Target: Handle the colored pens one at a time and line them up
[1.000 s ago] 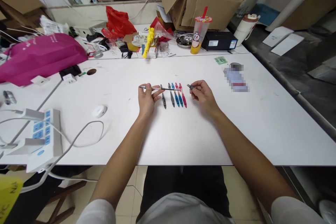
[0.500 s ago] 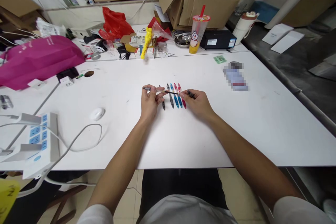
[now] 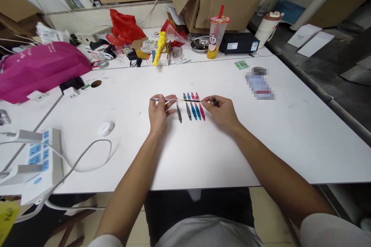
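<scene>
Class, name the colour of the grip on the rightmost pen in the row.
Pinkish red; the grip shows best in the head view.

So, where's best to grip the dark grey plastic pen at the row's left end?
Pinch the dark grey pen across its lower barrel, probably coming from the near side: it lies flat with that end nearer, while the bare left hand crowds its upper end.

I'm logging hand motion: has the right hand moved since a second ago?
Yes: the right hand has reached left, closer to the rightmost pink pen.
</scene>
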Motion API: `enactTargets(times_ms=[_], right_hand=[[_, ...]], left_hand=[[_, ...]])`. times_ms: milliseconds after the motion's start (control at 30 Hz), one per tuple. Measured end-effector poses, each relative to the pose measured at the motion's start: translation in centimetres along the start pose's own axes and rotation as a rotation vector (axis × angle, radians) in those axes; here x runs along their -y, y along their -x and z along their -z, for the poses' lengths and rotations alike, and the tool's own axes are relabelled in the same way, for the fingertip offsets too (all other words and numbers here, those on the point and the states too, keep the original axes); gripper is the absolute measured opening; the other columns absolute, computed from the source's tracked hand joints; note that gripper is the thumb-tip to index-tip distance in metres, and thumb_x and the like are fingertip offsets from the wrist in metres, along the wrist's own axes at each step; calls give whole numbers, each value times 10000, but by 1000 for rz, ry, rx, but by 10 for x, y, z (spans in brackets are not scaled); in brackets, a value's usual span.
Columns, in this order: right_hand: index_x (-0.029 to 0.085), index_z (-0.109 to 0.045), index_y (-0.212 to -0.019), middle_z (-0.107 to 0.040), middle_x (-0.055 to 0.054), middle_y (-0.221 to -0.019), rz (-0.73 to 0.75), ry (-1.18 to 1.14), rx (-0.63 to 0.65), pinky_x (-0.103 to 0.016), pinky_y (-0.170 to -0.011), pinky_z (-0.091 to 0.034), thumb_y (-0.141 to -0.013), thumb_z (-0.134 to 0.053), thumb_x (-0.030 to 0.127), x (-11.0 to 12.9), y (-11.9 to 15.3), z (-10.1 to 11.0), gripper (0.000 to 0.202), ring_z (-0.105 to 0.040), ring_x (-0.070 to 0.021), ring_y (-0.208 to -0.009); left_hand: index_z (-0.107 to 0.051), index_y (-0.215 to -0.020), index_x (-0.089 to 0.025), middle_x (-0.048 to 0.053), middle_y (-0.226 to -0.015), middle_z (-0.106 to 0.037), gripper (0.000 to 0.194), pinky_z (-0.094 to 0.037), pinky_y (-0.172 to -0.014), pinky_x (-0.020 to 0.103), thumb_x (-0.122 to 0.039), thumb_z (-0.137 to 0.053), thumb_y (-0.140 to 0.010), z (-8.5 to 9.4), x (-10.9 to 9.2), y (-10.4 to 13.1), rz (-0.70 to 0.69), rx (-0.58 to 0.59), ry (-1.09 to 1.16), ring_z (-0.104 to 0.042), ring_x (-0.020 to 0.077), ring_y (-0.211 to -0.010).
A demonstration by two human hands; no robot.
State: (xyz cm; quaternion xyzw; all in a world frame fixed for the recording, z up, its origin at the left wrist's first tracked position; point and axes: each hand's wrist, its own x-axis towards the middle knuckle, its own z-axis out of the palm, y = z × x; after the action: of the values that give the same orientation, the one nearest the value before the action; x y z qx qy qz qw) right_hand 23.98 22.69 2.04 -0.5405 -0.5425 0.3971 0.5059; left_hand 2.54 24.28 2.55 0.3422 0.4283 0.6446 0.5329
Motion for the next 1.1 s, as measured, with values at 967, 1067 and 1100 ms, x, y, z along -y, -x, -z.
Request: enactTargets(times_ms=[967, 1067, 1100], right_hand=[[203, -790, -913, -351, 59, -607, 62, 11, 13, -278, -536, -259, -797, -771, 403, -2, -3, 4, 232, -302, -99, -568], [199, -793, -952, -395, 54, -597, 38, 11, 47, -281, -535, -280, -795, -773, 460, -2, 2, -3, 305, -328, -105, -564], [197, -792, -959, -412, 51, -595, 29, 14, 62, -281, -536, -293, -801, -767, 481, -2, 3, -4, 327, -340, -107, -563]], left_hand=[[-507, -1009, -213, 112, -1125, -770, 293, -608, -657, 201, -423, -698, -941, -5, 5, 3, 67, 76, 68, -785, 192, -938], [-506, -1001, -215, 115, -1113, -773, 317, -609, -638, 215, -435, -720, -920, -10, 9, 9, 132, 157, 38, -789, 207, -914], [-501, -1000, -218, 116, -1117, -773, 325, -608, -632, 221, -443, -720, -918, -12, 10, 10, 145, 167, 32, -789, 213, -916]])
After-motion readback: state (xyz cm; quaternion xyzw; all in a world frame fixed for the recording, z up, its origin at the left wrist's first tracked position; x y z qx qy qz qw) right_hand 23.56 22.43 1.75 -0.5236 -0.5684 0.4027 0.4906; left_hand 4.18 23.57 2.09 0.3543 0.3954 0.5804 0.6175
